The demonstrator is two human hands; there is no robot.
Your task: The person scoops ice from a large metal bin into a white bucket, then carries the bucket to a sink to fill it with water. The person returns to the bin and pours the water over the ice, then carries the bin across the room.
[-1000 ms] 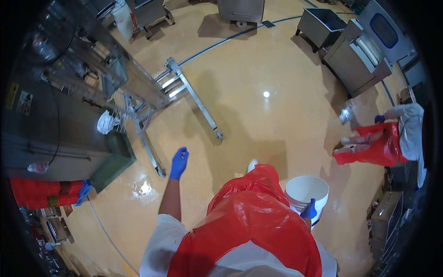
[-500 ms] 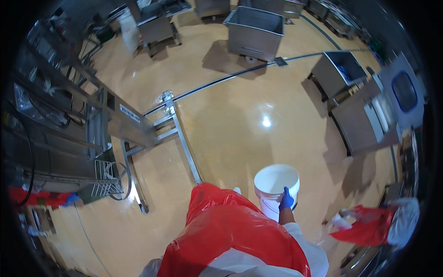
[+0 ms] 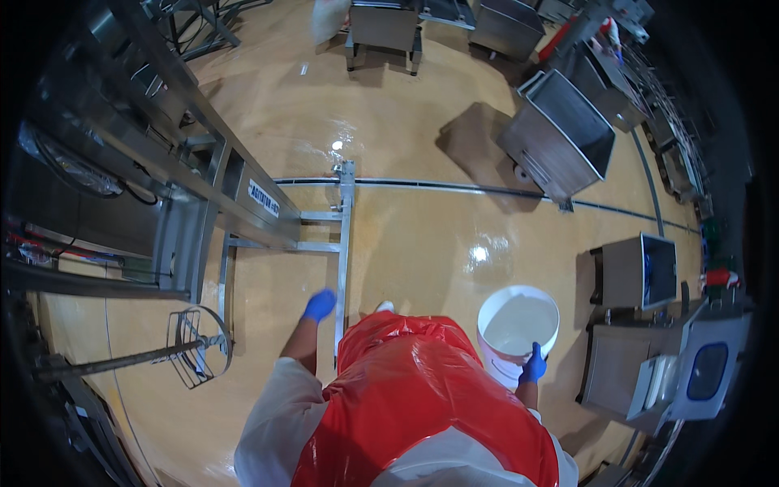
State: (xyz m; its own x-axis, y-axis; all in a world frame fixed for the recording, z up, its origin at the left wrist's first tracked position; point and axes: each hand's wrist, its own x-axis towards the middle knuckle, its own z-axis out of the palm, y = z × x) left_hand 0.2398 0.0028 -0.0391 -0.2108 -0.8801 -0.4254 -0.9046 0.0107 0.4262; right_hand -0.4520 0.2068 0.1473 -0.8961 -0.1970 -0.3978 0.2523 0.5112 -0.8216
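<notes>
A white plastic bucket [image 3: 503, 357] hangs at my right side, tilted slightly, its pale inside showing. My right hand [image 3: 533, 365], in a blue glove, is closed on its rim with the thumb on top. My left hand [image 3: 320, 304], also blue-gloved, hangs out to the left apart from everything; its back faces up and its fingers are hidden. Closest to it is the metal base frame [image 3: 344, 268] of a tall machine. A red plastic apron [image 3: 406, 365] covers my front, with one shoe tip [image 3: 385, 307] showing past it.
On the left stands a steel agitator machine [image 3: 251, 195] with a wire-framed paddle [image 3: 195, 349] on a shaft. A drain channel [image 3: 438, 187] crosses the tan floor. A wheeled steel tub [image 3: 552, 154] stands ahead right; a smaller bin [image 3: 629, 276] and a steel cabinet [image 3: 625, 373] are at the right.
The view has turned left and moved forward, so the machines sit further right. My left hand has come into view. The bucket stays in my right hand; the red-aproned person at right is out of view.
</notes>
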